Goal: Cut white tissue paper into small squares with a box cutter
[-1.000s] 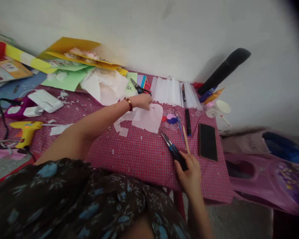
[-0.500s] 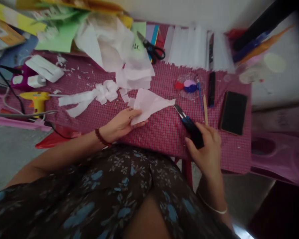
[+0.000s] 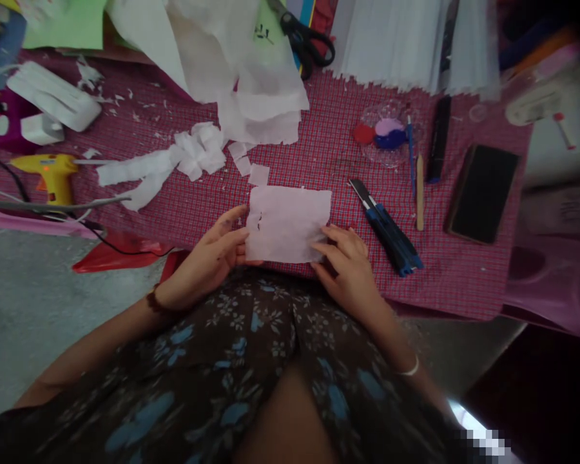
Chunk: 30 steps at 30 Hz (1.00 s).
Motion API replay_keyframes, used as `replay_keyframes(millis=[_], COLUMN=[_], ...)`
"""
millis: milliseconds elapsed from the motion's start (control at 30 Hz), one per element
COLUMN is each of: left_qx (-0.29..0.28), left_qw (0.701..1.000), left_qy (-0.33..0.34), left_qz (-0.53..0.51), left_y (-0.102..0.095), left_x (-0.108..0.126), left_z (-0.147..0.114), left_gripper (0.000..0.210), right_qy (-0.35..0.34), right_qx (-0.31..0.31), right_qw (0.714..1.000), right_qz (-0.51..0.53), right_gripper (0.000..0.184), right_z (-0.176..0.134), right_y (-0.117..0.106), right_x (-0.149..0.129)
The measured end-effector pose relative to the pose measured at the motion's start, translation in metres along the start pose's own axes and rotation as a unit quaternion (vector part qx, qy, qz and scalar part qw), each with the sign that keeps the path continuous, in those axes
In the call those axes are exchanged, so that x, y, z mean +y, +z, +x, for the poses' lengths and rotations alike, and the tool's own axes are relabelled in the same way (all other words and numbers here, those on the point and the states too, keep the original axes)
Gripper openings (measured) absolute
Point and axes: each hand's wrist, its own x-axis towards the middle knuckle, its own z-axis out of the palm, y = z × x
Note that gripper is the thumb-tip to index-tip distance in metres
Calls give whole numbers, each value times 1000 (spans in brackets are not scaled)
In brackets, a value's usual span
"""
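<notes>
A small rectangular sheet of pale pinkish paper point(image 3: 290, 222) lies flat near the table's front edge, with small dark marks near its left side. My left hand point(image 3: 217, 248) grips its left edge, some fingertips passing beneath it. At the right edge my right hand point(image 3: 345, 264) holds the sheet, its fingers on the lower corner. To the right of that hand a utility knife point(image 3: 386, 225) with black and blue handle lies on the cloth, blade pointing up and left. Small cut paper squares point(image 3: 260, 174) lie just above the sheet.
A yellow glue gun point(image 3: 53, 174) and crumpled white paper strips point(image 3: 193, 154) are on the left. Scissors point(image 3: 307, 38) lie at the back near large loose papers point(image 3: 261, 116). A wooden stick point(image 3: 419, 193), a black marker point(image 3: 439, 142) and a dark rectangular object point(image 3: 483, 193) lie at right.
My right hand has let go of the utility knife, now on the table, and moved left onto the paper. The paper, earlier raised and bent in my left hand, is now spread flat.
</notes>
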Motion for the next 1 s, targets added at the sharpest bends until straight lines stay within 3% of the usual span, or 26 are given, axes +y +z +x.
replay_keyframes(millis=[100,167,233,333,367,433,500,633,733,800,867,1000], left_qx=[-63,-111,-117,-70,-59,-44,-29,-14,-53,-93,-116,-58], left_qw=[991,955,868,693,652,610,597,604,599,593,584,566], left_qy=[67,170,305,458,484,514,532,554,570,577,581,575], left_qz=[94,217,374,552,580,602,599,573,559,554,555,588], left_y=[-19,-25,-25,-23,-24,-25,-27,-19,-1,10,14,2], left_x=[3,3,2,0,-1,-3,-4,-5,-1,4,7,8], left_z=[-9,-9,-4,7,11,15,17,17,17,19,24,43], left_gripper=[81,78,69,56,50,36,24,17,12,15,25,51], right_qy=[-4,-10,-16,-24,-26,-30,-32,-38,-51,-64,-70,-55], right_qx=[-24,-45,-66,-84,-84,-77,-68,-48,-13,31,74,128], right_qw=[1000,999,998,996,996,996,997,998,999,997,993,988], right_qz=[6,6,-1,-17,-22,-28,-31,-17,13,39,56,62], right_gripper=[44,58,65,66,66,62,60,58,43,24,19,22], right_z=[2,5,10,16,18,19,20,23,27,28,26,17], right_y=[-3,-4,-3,0,2,3,3,1,1,0,-2,-9], right_x=[-3,-5,-7,-9,-10,-10,-11,-19,-27,-29,-27,-19])
